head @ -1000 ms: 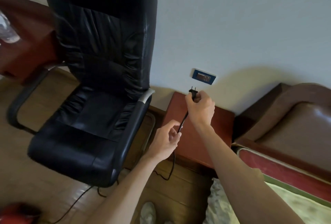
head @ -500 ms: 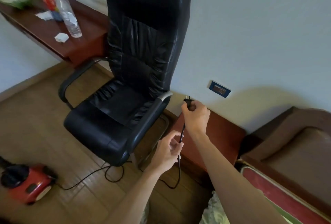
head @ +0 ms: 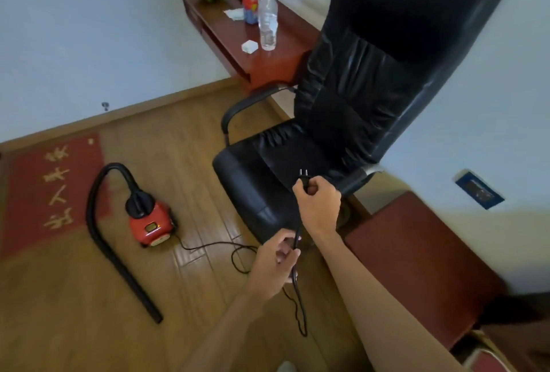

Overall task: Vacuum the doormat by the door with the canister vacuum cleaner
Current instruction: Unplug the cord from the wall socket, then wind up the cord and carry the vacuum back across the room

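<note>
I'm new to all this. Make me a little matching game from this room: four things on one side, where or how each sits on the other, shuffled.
1 plug
2 vacuum cleaner
3 clear bottle
4 doormat

A stands on the desk
B carries gold characters
C held in the right hand
D on the wooden floor, black hose attached

Pairs: 1-C, 2-D, 3-A, 4-B

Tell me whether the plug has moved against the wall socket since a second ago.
Yes. The plug, held in the right hand, has drawn leftward away from the blue wall socket, toward the black chair.
</note>
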Available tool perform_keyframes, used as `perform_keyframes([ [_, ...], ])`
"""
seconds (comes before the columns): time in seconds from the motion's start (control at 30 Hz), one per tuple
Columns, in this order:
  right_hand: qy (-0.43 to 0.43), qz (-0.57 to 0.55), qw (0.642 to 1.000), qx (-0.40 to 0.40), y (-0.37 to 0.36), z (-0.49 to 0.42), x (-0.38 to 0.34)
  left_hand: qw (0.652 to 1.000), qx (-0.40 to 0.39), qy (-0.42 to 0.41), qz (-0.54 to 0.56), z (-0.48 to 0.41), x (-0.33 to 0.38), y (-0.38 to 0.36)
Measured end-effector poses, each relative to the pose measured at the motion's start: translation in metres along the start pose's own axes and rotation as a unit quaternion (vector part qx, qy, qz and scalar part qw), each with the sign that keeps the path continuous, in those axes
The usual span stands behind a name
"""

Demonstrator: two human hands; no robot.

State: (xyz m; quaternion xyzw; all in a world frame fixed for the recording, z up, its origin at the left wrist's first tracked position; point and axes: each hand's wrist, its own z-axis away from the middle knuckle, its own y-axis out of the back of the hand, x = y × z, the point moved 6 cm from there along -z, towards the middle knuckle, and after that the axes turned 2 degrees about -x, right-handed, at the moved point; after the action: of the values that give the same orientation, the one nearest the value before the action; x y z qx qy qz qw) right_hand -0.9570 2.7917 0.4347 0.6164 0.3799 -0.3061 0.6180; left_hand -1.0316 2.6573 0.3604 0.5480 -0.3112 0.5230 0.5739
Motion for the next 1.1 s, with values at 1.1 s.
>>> perform_keyframes([
  [1.1, 0.231, -0.017, 0.938, -0.256, -0.397, 0.156, -0.302, 0.95, 0.304, 0.055, 0.049, 0.115, -0.159, 0.434],
])
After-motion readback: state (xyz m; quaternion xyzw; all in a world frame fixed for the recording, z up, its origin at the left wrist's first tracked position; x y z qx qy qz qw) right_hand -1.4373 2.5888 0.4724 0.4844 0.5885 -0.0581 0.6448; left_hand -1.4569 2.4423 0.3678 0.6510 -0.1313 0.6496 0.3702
